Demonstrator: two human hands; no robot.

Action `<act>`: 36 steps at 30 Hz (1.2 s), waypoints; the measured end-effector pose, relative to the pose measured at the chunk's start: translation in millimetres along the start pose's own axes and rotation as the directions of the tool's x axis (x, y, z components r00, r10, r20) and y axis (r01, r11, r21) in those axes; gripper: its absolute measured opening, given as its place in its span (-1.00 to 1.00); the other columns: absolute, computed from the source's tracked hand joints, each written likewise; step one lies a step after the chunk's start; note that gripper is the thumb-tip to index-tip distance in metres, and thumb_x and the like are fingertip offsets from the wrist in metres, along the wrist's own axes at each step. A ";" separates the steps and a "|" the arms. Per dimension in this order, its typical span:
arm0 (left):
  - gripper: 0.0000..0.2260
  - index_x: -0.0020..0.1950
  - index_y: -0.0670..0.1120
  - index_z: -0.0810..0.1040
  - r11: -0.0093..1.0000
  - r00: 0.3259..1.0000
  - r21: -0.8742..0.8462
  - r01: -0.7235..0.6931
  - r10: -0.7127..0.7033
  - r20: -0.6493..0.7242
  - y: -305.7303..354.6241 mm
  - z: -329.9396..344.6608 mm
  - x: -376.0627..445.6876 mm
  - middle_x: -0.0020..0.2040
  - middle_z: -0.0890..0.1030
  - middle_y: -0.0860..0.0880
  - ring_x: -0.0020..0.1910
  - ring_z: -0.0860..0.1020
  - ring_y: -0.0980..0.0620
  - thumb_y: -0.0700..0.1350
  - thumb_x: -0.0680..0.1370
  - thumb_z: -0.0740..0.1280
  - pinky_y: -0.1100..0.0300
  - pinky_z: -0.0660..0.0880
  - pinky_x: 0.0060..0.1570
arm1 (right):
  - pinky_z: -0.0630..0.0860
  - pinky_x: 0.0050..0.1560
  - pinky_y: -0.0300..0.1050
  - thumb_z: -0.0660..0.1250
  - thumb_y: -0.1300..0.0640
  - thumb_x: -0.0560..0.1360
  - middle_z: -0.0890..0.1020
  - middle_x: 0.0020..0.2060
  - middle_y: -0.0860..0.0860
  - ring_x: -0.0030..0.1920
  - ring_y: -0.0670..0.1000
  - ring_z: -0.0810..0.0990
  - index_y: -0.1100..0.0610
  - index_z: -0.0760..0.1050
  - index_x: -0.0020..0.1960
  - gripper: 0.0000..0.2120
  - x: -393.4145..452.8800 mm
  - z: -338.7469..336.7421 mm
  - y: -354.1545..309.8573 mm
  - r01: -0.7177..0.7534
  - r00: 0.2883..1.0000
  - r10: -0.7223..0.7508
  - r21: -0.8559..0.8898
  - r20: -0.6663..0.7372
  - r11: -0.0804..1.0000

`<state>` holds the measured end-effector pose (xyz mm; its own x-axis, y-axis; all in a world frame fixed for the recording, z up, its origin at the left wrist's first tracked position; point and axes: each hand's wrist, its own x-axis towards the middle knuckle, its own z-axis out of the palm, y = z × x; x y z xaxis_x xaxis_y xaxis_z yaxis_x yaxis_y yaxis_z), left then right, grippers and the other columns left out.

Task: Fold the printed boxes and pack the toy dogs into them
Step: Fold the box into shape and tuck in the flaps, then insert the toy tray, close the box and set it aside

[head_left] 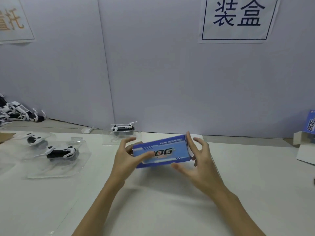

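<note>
Box (pixel 163 151) centre between both hands, 3 trayed toy dogs (pixel 62 153) left, opened boxes (pixel 306 142) far right, on table (pixel 153 201)

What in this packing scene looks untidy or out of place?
The loose toy dogs lie jumbled in a heap at the far left against the wall, while other dogs sit singly in clear trays. The blue box looks intact.
</note>
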<state>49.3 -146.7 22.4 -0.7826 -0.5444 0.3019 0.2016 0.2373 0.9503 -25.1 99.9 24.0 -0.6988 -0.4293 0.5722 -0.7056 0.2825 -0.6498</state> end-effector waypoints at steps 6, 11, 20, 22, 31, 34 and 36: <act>-0.49 0.01 -0.02 0.74 0.937 0.996 -0.345 0.059 -0.081 -0.047 12.0 4.7 -2.7 -0.03 0.76 -0.09 -0.12 0.71 0.02 0.39 0.36 0.52 0.24 0.60 -0.12 | 0.30 0.39 -0.43 0.49 -0.06 0.50 0.32 0.57 -0.04 0.51 -0.09 0.33 0.08 0.14 0.67 -0.13 3.7 7.0 -7.1 0.193 0.974 -0.192 -0.005 -0.120 0.981; -0.52 0.20 0.24 0.64 0.963 0.989 -0.262 0.061 -0.022 0.149 15.8 15.3 -11.8 0.10 0.74 0.01 0.05 0.73 -0.02 0.36 0.35 0.54 0.15 0.66 -0.04 | 0.63 0.02 -0.21 0.41 -0.18 0.51 0.64 0.15 -0.02 0.09 -0.03 0.68 -0.13 0.43 0.42 -0.49 1.6 12.4 -13.0 -0.121 0.982 0.166 0.374 -0.091 0.920; -0.41 0.33 0.01 0.59 0.946 0.970 -0.297 0.129 -0.059 0.234 10.8 16.2 -13.8 0.18 0.72 -0.05 0.13 0.71 -0.09 0.17 0.36 0.59 0.17 0.65 0.02 | 0.62 -0.16 -0.27 0.27 -0.25 0.49 0.72 0.02 0.01 -0.03 -0.14 0.72 0.00 0.52 0.28 -0.52 4.1 9.2 -1.5 -0.315 0.947 0.313 0.433 0.079 0.844; -0.51 0.23 0.03 0.67 0.936 0.960 -0.312 0.165 -0.079 0.270 8.8 6.8 -8.0 0.17 0.72 -0.08 0.12 0.71 -0.10 0.15 0.35 0.62 0.17 0.65 0.00 | 0.66 -0.10 -0.18 0.28 -0.33 0.43 0.75 -0.04 -0.01 -0.04 -0.03 0.74 -0.01 0.47 0.31 -0.43 9.9 1.1 0.3 -0.411 0.909 0.394 0.452 0.137 0.792; -0.53 0.37 0.11 0.59 0.909 0.943 -0.304 0.285 -0.210 0.258 -9.5 6.7 5.9 0.22 0.69 -0.05 0.12 0.71 -0.07 0.26 0.52 0.39 -0.06 0.69 -0.12 | 0.72 -0.11 0.05 0.52 -0.28 0.41 0.75 -0.12 0.22 -0.13 0.19 0.77 0.16 0.56 0.20 -0.40 13.8 -58.4 3.0 -0.592 0.803 0.560 0.393 0.206 0.704; -0.45 0.26 0.13 0.68 0.921 0.956 -0.281 0.272 -0.224 0.190 -17.5 -0.4 12.6 0.20 0.69 -0.07 0.12 0.70 -0.11 0.45 0.44 0.39 -0.11 0.66 -0.03 | 0.71 -0.16 -0.01 0.55 -0.26 0.35 0.75 -0.10 0.20 -0.12 0.18 0.77 0.25 0.59 0.18 -0.34 18.7 -87.1 2.2 -0.435 0.790 0.610 0.653 -0.052 0.620; -0.38 0.19 0.12 0.72 0.934 0.950 -0.229 0.275 -0.227 0.214 -21.6 -3.8 14.5 0.16 0.72 -0.03 0.08 0.72 -0.10 0.52 0.36 0.40 -0.12 0.65 0.00 | 0.71 -0.14 -0.01 0.57 -0.19 0.36 0.74 -0.03 0.21 -0.06 0.17 0.77 0.23 0.52 0.25 -0.34 19.8 -107.9 4.1 -0.168 0.716 0.639 0.818 -0.282 0.549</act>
<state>35.9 -162.8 6.5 -0.9155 -0.3987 0.0544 0.1078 -0.1128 0.9878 -54.4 185.1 86.6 -0.9841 0.1149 0.1354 -0.1741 -0.4747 -0.8628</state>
